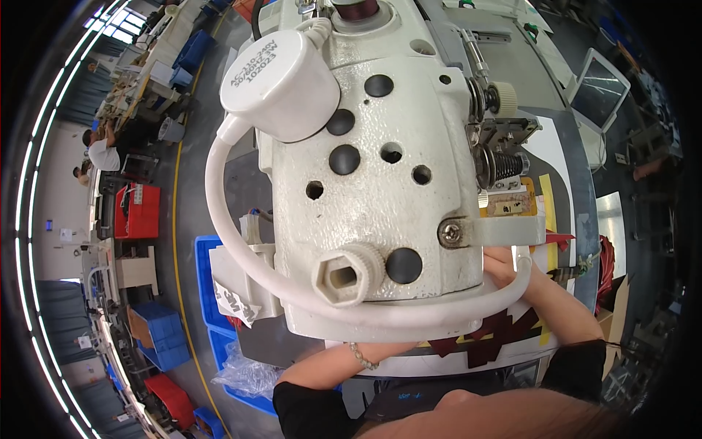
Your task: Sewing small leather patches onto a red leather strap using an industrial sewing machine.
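Note:
A white sewing machine head point(380, 212) fills the middle and covers most of the work beneath it. My left forearm point(329, 366), with a beaded bracelet at the wrist, reaches under the machine's near end; the left hand itself is hidden. Past the machine's right side, part of my right hand point(501, 265) shows beside the metal bracket point(504, 232), but its fingertips are covered. Several dark red fabric pieces point(482, 344) lie on the table's near edge between my arms. What either hand touches cannot be seen.
A white round lamp body point(281, 84) with a curved tube point(219, 190) is fixed over the machine. Thread tension parts point(501, 164) jut out on its right. Blue bins point(212, 285) and clear plastic wrap point(248, 369) stand at left. A red crate point(137, 211) is farther off, near other people.

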